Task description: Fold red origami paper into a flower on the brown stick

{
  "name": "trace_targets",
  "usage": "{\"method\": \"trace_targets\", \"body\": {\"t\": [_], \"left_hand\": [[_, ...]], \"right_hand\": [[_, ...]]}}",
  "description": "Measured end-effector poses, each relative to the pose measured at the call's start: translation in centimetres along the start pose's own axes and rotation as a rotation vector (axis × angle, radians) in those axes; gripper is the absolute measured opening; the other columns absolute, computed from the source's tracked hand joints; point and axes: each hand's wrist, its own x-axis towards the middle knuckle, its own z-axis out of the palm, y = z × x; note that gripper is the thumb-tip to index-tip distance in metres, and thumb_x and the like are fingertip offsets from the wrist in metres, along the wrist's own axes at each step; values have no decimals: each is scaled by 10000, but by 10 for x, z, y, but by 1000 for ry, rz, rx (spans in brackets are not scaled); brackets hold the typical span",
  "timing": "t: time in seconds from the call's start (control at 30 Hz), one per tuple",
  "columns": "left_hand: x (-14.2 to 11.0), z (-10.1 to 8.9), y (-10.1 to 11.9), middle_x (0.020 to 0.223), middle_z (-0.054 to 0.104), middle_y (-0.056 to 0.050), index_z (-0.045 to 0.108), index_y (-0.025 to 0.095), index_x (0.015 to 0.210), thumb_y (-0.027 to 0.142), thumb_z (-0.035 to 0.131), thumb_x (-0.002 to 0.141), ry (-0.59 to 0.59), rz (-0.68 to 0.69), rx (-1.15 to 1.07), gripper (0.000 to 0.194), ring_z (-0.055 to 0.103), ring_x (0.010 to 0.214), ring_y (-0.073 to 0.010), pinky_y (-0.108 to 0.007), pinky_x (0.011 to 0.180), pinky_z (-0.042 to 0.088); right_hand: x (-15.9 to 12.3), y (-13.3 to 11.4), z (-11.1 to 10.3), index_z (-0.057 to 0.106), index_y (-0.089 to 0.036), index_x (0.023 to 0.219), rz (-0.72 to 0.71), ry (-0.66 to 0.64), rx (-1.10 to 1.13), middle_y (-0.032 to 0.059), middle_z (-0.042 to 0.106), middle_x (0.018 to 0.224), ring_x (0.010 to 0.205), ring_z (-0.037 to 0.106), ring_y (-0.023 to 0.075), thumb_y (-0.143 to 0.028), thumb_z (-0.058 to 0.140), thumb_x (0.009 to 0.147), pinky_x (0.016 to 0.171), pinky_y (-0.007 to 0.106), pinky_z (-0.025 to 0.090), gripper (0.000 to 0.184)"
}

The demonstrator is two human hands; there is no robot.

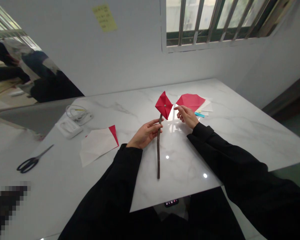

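Pinwheel [164, 105] occupies left hand [146, 134], right hand [187, 116] unclenched, over marbled table [230, 130] near barred window [198, 20].

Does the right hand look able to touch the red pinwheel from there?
Probably yes: the right hand looks empty, its fingertips just beside the red pinwheel, nothing visible between, and the left hand holds only the stick below.

Plain indoor room set up for handwork

Scissors [31, 163] at left and loose red and white paper [191, 101] right of centre lie on a marble-patterned table [230, 123], suggesting a craft workroom. A barred window [197, 23] opens at upper right; a yellow note [104, 18] marks the pale wall [132, 56]. Dark-clothed figures [47, 76] show at upper left. Home or office, I cannot tell.
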Motion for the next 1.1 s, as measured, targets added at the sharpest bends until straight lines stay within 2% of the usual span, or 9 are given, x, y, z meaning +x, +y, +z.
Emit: {"method": "trace_targets", "body": {"t": [0.07, 0.1, 0.23, 0.3, 0.53, 0.6, 0.77, 0.93, 1.1], "left_hand": [[0, 0, -1, 1002, 748, -45, 806, 155, 1213, 214, 901, 838, -4, -16, 4, 392, 674, 787, -96, -226, 767, 543], [0, 0, -1, 1008, 750, -48, 804, 155, 1216, 212, 900, 839, -3, -25, 6, 394, 676, 790, -99, -229, 770, 544], [0, 2, -1, 1013, 754, -51, 794, 159, 1232, 210, 894, 846, 0, -31, 14, 402, 675, 794, -102, -233, 773, 545], [-1, 3, 0, 1005, 750, -45, 794, 157, 1225, 208, 894, 844, 0, -26, 12, 397, 673, 788, -98, -227, 769, 544], [0, 2, 0, 1005, 758, -56, 777, 141, 1193, 202, 904, 836, 14, -47, 16, 384, 685, 783, -104, -235, 773, 549], [0, 1, 0, 1014, 764, -61, 761, 147, 1180, 200, 907, 832, 23, -49, 11, 381, 690, 782, -109, -241, 773, 551], [0, 1, 0, 1026, 765, -57, 732, 154, 1166, 193, 901, 834, 30, -37, -3, 375, 699, 781, -108, -235, 763, 555], [0, 1, 0, 1023, 763, -51, 718, 154, 1165, 197, 903, 829, 29, -37, -8, 386, 699, 779, -104, -230, 758, 553], [0, 2, 0, 1012, 760, -43, 720, 158, 1156, 224, 924, 811, 25, -32, -2, 407, 696, 781, -105, -226, 744, 540]], "right_hand": [[-1, -2, 1, 702, -216, 1317, -2, -17, 53, -16, 628, 741, 526, 446, 109, -879, 640, 889, 482, 251, 351, 792], [-1, -2, 2, 703, -213, 1329, 0, -29, 60, -20, 621, 736, 522, 438, 108, -876, 641, 890, 482, 253, 348, 798], [-2, -2, 3, 781, -157, 928, 16, -47, -42, -2, 541, 621, 530, 462, 123, -938, 519, 906, 499, 276, 360, 824], [-2, -1, 4, 767, -161, 883, 16, -21, -79, 2, 535, 601, 543, 489, 135, -944, 495, 913, 513, 279, 378, 829], [-3, -5, 4, 691, -227, 1346, -7, 68, -17, -20, 619, 689, 572, 528, 149, -868, 620, 901, 540, 272, 421, 783], [-2, -5, 2, 729, -207, 1297, -2, 67, -41, -13, 612, 666, 578, 544, 157, -880, 598, 907, 548, 281, 432, 789], [0, 0, -1, 792, -171, 977, 9, 91, -121, 9, 554, 594, 573, 557, 163, -929, 478, 934, 553, 293, 436, 822], [0, 1, 1, 755, -204, 1260, -34, 110, -52, 10, 642, 713, 585, 538, 152, -913, 544, 916, 539, 279, 430, 816], [-3, -2, 4, 805, -175, 1088, 5, 36, -63, 22, 607, 675, 571, 532, 145, -926, 490, 932, 526, 276, 418, 829]]}}
